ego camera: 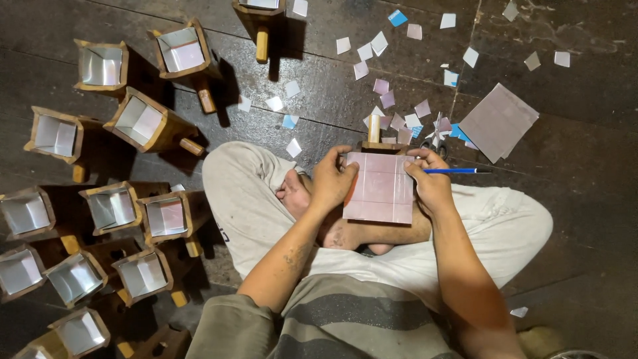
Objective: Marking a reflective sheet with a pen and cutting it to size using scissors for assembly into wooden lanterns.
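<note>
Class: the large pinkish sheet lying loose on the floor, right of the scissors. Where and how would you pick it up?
The large sheet lies flat, so pinch a free corner, probably the far one pointing away from the scattered paper squares, sliding the fingers under from outside.

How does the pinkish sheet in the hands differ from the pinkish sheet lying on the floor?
The held sheet is gripped by the left hand and right hand over the lap; the floor sheet lies untouched. The held sheet shows ruled grid lines and sits square; the floor sheet looks plain and lies turned diagonally. Both are pale pink and squarish.
</note>
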